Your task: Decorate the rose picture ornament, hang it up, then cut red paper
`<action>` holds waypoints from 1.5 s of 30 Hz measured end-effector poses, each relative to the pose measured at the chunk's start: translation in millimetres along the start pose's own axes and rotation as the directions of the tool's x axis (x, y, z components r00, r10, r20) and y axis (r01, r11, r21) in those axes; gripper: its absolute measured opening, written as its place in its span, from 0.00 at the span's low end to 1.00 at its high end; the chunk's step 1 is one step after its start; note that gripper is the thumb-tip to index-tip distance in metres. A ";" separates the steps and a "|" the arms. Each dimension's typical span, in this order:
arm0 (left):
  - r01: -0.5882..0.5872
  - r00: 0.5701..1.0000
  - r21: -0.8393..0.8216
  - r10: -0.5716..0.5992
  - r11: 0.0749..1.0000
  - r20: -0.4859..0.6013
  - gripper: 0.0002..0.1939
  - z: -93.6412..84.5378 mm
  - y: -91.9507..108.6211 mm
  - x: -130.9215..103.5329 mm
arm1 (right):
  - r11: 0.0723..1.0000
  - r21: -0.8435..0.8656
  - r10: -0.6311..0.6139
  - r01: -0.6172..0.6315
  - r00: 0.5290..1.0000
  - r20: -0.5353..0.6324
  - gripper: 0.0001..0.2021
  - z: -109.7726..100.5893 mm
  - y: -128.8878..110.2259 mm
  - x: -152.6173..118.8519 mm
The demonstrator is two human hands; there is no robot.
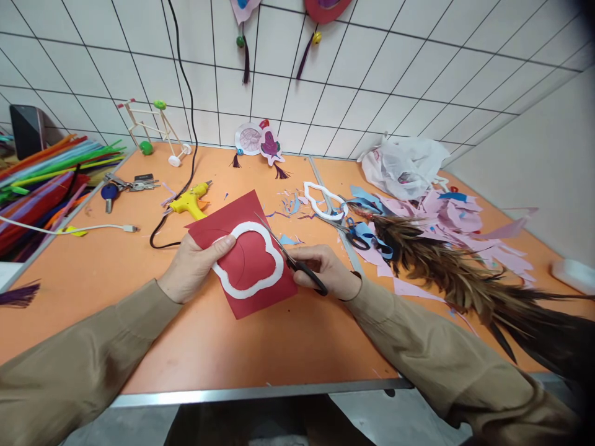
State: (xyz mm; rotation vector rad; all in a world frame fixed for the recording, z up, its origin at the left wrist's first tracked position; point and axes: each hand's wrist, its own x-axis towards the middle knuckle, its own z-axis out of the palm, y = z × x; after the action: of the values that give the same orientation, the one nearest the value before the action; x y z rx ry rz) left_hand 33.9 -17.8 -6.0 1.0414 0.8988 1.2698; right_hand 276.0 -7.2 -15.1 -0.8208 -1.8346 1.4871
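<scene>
My left hand (198,260) grips a square sheet of red paper (255,255) by its left side, the thumb pressed on top. A white wavy outline frame (275,275) lies against the paper, and its left part runs under my thumb. Thin curved lines are drawn on the red surface. In my right hand (328,271) is a pair of scissors (304,269) with black handles. Its blades point up and left over the right edge of the paper, near the frame. Whether the blades have cut into the sheet, I cannot tell.
A yellow glue gun (190,199) with a black cord lies behind my left hand. To the right are another white frame (320,192), blue-handled scissors (356,235), brown feathers (427,254) and pink paper scraps (446,217). Colourful pipe cleaners (51,179) lie at left.
</scene>
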 end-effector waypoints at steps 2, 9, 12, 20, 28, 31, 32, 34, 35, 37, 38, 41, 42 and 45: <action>0.004 1.000 0.003 -0.004 1.000 0.006 0.12 -0.4 -0.2 0.3 | 1.000 -0.007 0.006 -0.006 1.000 -0.009 0.30 -0.6 0.9 -0.3; 0.012 1.000 0.013 -0.012 1.000 0.003 0.12 -1.5 -1.3 1.0 | 0.996 -0.092 -0.010 0.009 1.000 -0.008 0.29 -5.4 2.0 -1.2; 0.021 1.000 0.023 -0.021 1.000 0.011 0.12 -1.9 -1.8 0.8 | 0.992 -0.129 -0.009 0.009 1.000 0.001 0.29 -7.6 1.0 -1.5; 0.038 0.999 0.027 -0.038 0.999 0.012 0.10 -1.2 0.1 -0.1 | 0.994 -0.108 -0.009 0.013 0.999 0.036 0.28 -10.5 -1.0 -1.9; 0.050 0.999 0.059 -0.051 0.997 0.011 0.12 -0.8 1.1 0.4 | 0.988 -0.147 0.052 -0.046 0.998 0.041 0.24 -15.4 -4.0 -3.2; 0.051 0.998 0.087 -0.053 0.995 0.023 0.12 -1.4 2.5 -0.3 | 0.987 -0.147 0.074 -0.062 0.994 0.081 0.19 -18.4 -7.2 -3.8; 0.052 0.998 0.096 -0.055 0.994 0.031 0.11 -1.7 2.9 -0.5 | 0.990 -0.129 0.076 -0.062 0.991 0.107 0.18 -19.4 -8.2 -3.9; 0.053 0.997 0.108 -0.058 0.993 0.044 0.10 -2.2 3.2 -0.7 | 0.995 -0.083 0.070 -0.058 0.986 0.152 0.18 -21.0 -9.7 -4.1; 0.052 0.997 0.112 -0.058 0.992 0.046 0.10 -2.4 3.2 -0.7 | 0.997 -0.064 0.062 -0.052 0.984 0.164 0.18 -21.5 -10.0 -4.2; 0.046 0.998 0.119 -0.051 0.992 0.039 0.09 -2.4 3.3 -0.7 | 0.998 -0.047 0.049 -0.042 0.984 0.171 0.18 -21.7 -9.9 -4.4; 0.043 0.998 0.122 -0.048 0.992 0.036 0.09 -2.2 3.5 -0.7 | 0.998 -0.047 0.044 -0.037 0.985 0.166 0.17 -21.5 -9.5 -4.5; 0.033 0.998 0.115 -0.038 0.993 0.043 0.10 -1.1 4.7 -0.5 | 0.998 -0.051 0.030 -0.023 0.988 0.154 0.18 -20.4 -7.1 -4.8; 0.028 0.998 0.109 -0.034 0.994 0.050 0.10 -0.7 5.2 -0.4 | 0.999 -0.051 0.024 -0.016 0.989 0.149 0.19 -19.9 -6.2 -4.8; 0.022 0.998 0.092 -0.028 0.996 0.060 0.11 -0.1 6.1 -0.3 | 0.999 -0.049 0.015 -0.008 0.989 0.144 0.22 -18.8 -4.3 -4.9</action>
State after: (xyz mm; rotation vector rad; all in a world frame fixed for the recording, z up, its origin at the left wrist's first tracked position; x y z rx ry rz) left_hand 31.9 -18.0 -0.2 1.1318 0.9270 1.1785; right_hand 293.5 -0.7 -8.3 -0.7652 -1.9813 1.5508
